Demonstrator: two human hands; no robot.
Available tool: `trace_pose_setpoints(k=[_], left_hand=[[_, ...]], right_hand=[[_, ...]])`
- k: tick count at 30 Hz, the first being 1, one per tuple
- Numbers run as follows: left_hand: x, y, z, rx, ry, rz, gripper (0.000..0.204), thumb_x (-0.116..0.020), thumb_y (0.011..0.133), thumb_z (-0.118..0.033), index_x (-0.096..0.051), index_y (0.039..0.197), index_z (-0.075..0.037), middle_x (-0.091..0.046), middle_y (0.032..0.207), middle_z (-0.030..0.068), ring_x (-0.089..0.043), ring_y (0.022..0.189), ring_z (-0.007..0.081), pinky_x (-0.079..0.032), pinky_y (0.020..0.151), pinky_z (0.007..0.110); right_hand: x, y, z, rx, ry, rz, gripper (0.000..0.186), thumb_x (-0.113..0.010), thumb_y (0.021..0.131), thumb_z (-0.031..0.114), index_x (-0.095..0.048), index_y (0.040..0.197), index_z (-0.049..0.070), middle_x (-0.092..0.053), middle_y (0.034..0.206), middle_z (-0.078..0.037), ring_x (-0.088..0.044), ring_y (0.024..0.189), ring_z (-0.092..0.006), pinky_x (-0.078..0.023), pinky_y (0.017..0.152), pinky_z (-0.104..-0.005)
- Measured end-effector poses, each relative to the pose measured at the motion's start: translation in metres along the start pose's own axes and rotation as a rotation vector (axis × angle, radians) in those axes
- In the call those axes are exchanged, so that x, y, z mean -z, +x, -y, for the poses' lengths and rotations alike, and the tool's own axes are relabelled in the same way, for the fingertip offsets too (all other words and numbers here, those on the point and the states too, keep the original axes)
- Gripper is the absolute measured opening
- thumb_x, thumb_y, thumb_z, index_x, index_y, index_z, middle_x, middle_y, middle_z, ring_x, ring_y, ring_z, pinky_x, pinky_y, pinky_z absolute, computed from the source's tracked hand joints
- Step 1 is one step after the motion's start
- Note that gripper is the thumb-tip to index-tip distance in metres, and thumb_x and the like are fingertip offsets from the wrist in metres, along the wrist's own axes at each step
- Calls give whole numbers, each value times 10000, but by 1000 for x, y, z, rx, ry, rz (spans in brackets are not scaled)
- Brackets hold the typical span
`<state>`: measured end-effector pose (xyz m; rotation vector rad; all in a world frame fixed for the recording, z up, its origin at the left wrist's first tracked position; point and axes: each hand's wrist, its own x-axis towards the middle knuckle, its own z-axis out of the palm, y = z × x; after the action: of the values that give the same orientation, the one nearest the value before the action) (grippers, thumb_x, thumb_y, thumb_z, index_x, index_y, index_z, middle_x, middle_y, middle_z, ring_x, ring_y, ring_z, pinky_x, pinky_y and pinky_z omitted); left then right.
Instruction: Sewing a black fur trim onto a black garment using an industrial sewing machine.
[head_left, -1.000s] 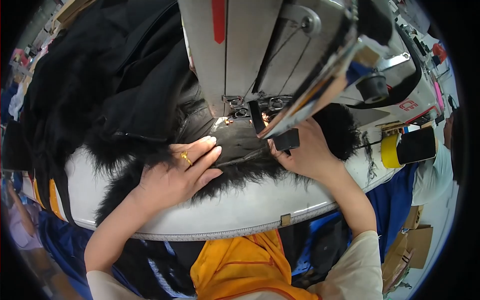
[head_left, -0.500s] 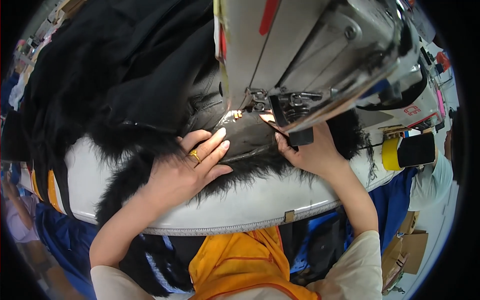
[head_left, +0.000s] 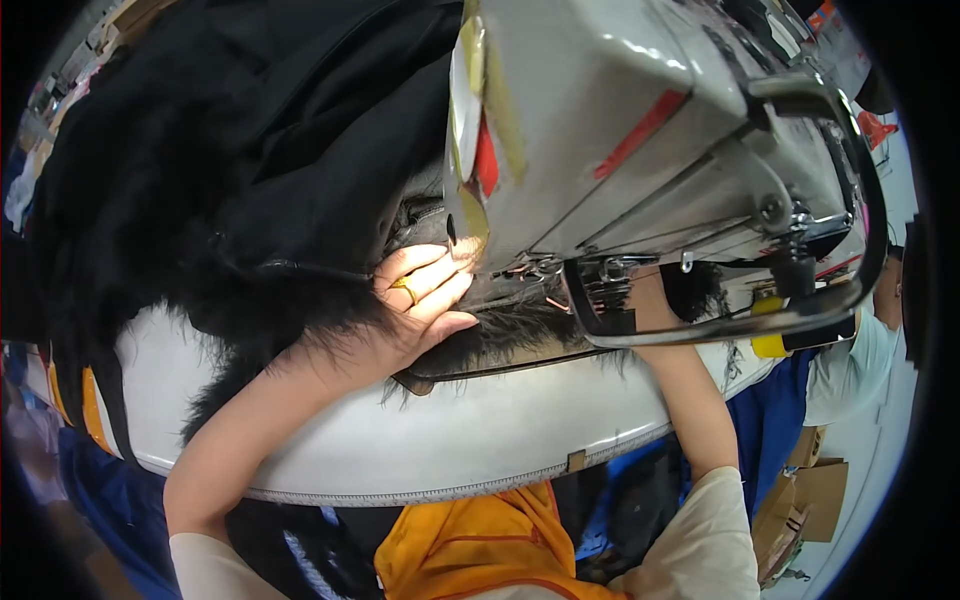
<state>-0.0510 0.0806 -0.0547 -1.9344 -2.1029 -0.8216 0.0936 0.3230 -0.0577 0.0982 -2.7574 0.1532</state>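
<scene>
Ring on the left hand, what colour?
Gold; the ring sits on a finger of the left hand, clearest in the head view.

A curved white worktable [head_left: 480, 450] is seen across the lower middle. Brown cardboard boxes [head_left: 815, 490] are stacked on a pale floor [head_left: 870, 470] at the lower right.

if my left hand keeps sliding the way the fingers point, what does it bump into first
Probably the grey metal head of the sewing machine. The left hand lies flat on the black furry fabric, fingertips pointing right toward the needle area just beneath it, though depth is unclear.
</scene>
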Motion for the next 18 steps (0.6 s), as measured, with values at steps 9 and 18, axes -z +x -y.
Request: trace_pose_setpoints(k=[9,18], left_hand=[[5,-3,-4,-35,204,-11,413,-652,862,-349,-626,1151,-56,-581,1279,47,-544,1116,181,-451,947,294],[4,-7,0,29,190,98,365,-628,890,-324,-633,1144,-62,-582,1283,62,-547,1127,191,-440,938,314]], right_hand=[[1,10,1,-147,307,14,169,-703,728,181,-645,662,37,-570,555,-147,-595,562,-327,-461,561,-404],[-1,13,4,123,-11,-122,101,-684,668,140,-619,627,73,-586,606,-108,-600,671,-299,-446,684,-390]])
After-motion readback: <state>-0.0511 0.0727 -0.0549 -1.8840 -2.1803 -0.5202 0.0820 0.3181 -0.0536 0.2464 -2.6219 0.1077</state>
